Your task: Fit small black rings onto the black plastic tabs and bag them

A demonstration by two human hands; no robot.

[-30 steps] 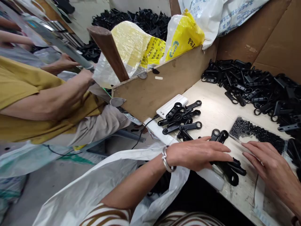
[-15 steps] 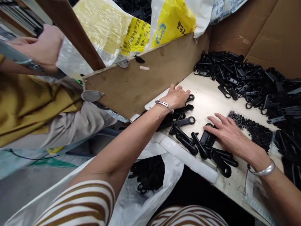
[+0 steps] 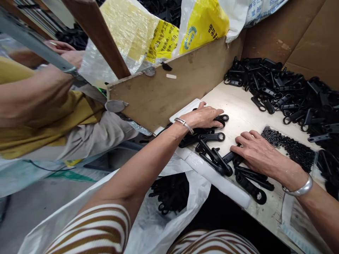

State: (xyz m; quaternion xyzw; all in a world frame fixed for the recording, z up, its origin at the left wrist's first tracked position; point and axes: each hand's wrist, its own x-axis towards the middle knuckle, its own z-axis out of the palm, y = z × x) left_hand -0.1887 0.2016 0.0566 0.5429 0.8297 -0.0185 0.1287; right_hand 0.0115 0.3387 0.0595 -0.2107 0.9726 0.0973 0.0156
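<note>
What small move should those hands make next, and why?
Probably the left hand should draw the loose black parts toward the table edge: its fingers are already over some, and the open white bag just below holds similar parts.

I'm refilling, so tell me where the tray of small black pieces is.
Head view, right side: the tray sits just beyond the right hand, before the big pile of black parts.

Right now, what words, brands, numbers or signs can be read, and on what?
"生产工": plastic sheet, within smaller print I can't read reliably.
"品": yellow sack; neighbouring characters unclear, round logo's lettering blurred.
White sack: blue print, upside down and cut off, not safely legible.
</note>
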